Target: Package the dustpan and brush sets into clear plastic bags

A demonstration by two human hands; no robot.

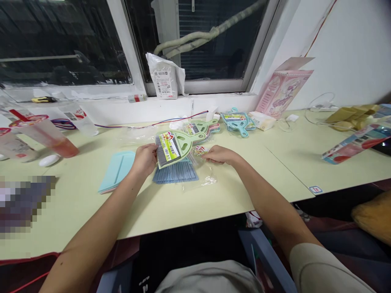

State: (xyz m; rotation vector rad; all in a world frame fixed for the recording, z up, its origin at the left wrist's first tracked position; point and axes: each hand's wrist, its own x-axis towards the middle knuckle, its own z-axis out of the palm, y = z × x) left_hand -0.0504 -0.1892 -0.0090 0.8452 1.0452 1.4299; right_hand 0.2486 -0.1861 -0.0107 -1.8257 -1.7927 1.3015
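One left hand (146, 158) gripping green dustpan (185, 141), right hand (220, 154) pinching printed packaging (200, 150), tabletop (195, 203) running toward front edge (198, 221)

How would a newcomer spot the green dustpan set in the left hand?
Below the window, find the pale yellow table. Near its middle, the left hand holds the green dustpan set by its left edge, over blue bristles. It has grey bristles and a yellow-green label; unlike the sets lying behind, it is hand-held.

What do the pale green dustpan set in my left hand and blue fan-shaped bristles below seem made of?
Green dustpan set: probably moulded plastic, smooth and satin, with evenly coloured handle. Blue bristles: likely matte synthetic fibre, given the straight, uniform strands.
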